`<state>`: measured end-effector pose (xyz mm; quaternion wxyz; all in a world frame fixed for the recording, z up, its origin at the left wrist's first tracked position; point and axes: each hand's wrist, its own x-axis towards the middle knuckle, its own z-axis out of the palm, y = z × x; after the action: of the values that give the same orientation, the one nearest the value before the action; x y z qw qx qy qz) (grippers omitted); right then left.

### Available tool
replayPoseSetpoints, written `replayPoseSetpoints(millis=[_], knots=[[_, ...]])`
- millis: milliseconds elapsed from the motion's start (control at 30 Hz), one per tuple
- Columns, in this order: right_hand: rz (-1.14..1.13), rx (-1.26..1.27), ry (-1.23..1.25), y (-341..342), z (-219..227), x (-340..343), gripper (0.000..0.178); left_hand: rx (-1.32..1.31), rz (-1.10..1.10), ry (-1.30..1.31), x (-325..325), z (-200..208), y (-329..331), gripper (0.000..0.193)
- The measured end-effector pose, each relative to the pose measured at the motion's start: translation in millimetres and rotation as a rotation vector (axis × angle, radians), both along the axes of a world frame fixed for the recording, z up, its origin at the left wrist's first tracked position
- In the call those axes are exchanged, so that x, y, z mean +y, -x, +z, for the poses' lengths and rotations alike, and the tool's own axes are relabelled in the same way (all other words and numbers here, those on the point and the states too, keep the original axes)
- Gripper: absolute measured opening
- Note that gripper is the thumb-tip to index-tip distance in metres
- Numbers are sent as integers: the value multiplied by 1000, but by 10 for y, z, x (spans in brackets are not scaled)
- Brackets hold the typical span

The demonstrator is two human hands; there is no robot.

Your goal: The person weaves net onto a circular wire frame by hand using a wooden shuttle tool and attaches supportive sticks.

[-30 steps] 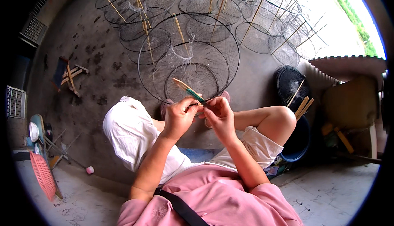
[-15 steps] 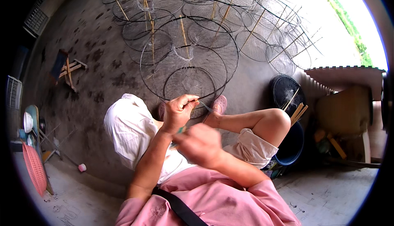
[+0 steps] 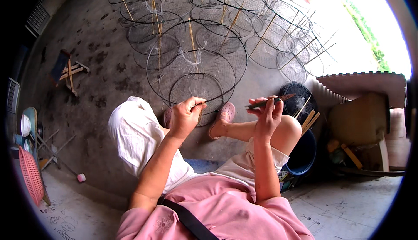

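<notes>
A round net trap (image 3: 189,76) with black hoops and fine mesh rests on the floor in front of me, reaching to my feet. My left hand (image 3: 187,117) pinches the near edge of its large hoop, thumb and fingertips together. Apart from it, out to the right above my knee, my right hand (image 3: 267,116) holds a slim netting needle (image 3: 285,97) with a brownish pointed tip and a dark green body. Any thread between the two hands is too fine to make out. A thin stick (image 3: 192,35) stands within the trap's mesh.
Several more hooped net traps (image 3: 265,44) with sticks spread behind. At my right, a dark blue bucket (image 3: 302,155) stands near wooden sticks (image 3: 310,120) and a black round net bundle (image 3: 289,89). A folding stool (image 3: 69,72) and pink basket (image 3: 32,177) are at left.
My right hand has swung away from beside my left wrist, out to the right and forward, with the netting needle now in plain view. My left hand keeps its pinch, slightly shifted.
</notes>
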<state>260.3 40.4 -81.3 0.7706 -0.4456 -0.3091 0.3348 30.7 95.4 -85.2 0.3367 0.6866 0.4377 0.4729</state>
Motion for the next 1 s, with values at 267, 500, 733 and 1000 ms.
replayPoseSetpoints(millis=[267,500,733,1000], knots=[[378,-410,751,349,-860,-152,19,-33,-23,-28,25,-34,-39,6],[290,-544,23,726,0,-331,27,-3,8,31,46,-63,-17,9],[535,-638,-120,544,1228,-704,10,106,213,-103,559,-147,-84,7],[1029,412,-351,569,1106,-1092,41,148,145,-96,466,-188,-65,8]])
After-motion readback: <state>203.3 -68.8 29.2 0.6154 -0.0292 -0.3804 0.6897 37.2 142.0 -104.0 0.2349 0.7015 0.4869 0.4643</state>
